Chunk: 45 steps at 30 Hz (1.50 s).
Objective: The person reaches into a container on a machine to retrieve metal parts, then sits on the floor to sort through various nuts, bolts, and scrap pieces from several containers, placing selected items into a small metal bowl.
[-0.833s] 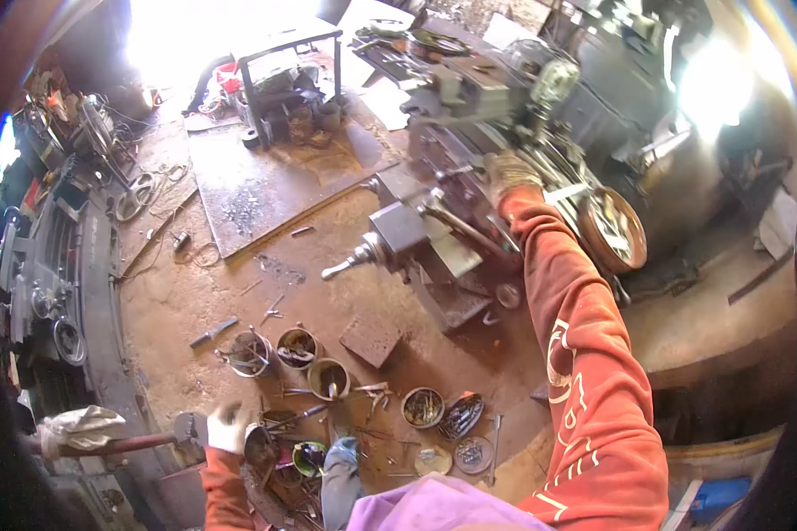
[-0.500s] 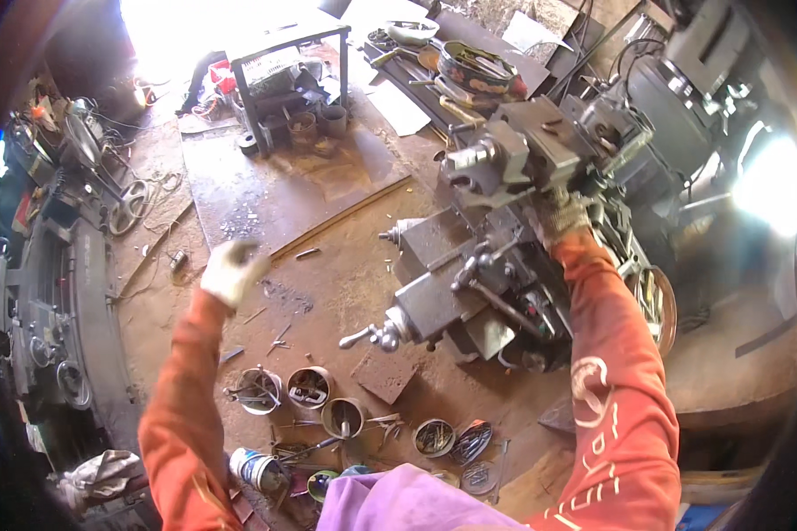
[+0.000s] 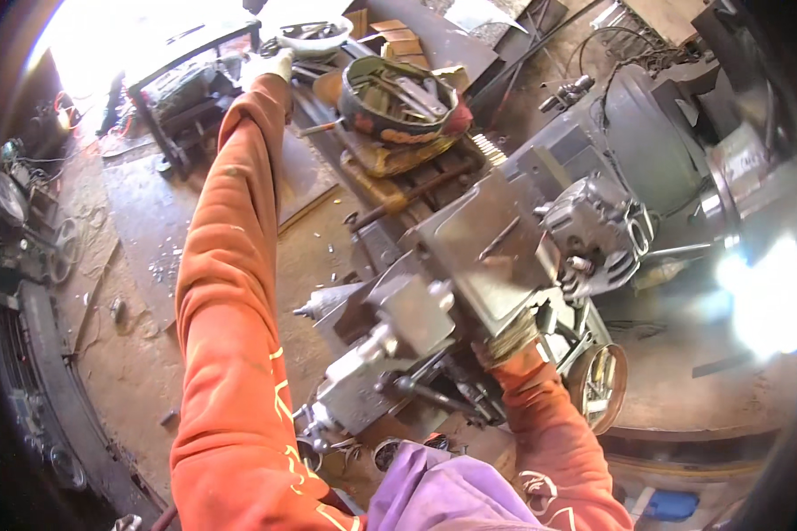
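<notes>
My left hand (image 3: 273, 66), in a pale work glove, is stretched far forward at the end of the orange sleeve. It is beside a white bowl of metal parts (image 3: 314, 37); its fingers are too small and washed out to read. My right hand (image 3: 512, 338), in a dirty knitted glove, is low against the carriage of a metal lathe (image 3: 483, 252). The machine hides its fingertips, so its grip does not show. A cross-slide with a ball-handled crank (image 3: 321, 425) lies left of that hand.
A dark tub of metal tools (image 3: 398, 99) stands on the lathe bed beyond the carriage. A round container of metal pieces (image 3: 598, 385) is at right. A dark metal stand (image 3: 164, 133) and floor plate (image 3: 142, 203) lie far left. A bright lamp glares at right.
My left hand has swung from above the floor forward to the white bowl. The view has shifted forward and to the right. My right hand stays at the lathe carriage.
</notes>
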Tool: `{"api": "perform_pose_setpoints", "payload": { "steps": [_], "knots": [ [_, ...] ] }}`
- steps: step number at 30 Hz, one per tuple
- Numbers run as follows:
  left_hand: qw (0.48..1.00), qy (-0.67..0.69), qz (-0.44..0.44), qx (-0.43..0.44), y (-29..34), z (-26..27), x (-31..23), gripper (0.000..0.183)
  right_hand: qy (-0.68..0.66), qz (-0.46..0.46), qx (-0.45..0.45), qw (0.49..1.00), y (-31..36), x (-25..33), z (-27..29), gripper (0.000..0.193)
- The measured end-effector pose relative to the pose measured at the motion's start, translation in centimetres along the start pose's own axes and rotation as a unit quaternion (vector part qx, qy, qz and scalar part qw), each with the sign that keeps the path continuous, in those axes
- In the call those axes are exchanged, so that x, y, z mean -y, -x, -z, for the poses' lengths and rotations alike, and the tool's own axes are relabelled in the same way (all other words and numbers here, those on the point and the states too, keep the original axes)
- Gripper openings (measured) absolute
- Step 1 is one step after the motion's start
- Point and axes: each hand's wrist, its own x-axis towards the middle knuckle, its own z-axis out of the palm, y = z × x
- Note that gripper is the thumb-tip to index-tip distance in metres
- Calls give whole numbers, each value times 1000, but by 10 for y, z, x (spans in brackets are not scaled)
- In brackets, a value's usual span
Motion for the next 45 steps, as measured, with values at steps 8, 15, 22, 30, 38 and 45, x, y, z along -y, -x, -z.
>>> {"api": "perform_pose_setpoints", "payload": {
  "steps": [8,15,22,30,38,45],
  "knots": [
    [996,-32,38,71,62,-62,-83,74,-8,-45,48,998,15,-14,17,38],
    [915,-334,-51,221,-149,-34,67,62,-63,4,13,998,-1,-1,19,36],
    [851,-421,-205,236,-13,-121,59,50,-21,-64,80,995,18,-7,20,34],
    [889,-279,-236,275,27,-27,29,65,-26,-36,53,998,9,0,22,33],
    [974,6,-71,215,49,-19,43,40,-38,-14,43,998,7,7,23,31],
    [954,-190,-158,169,101,20,-8,37,-25,-13,42,999,3,7,34,29]
  ]
}}
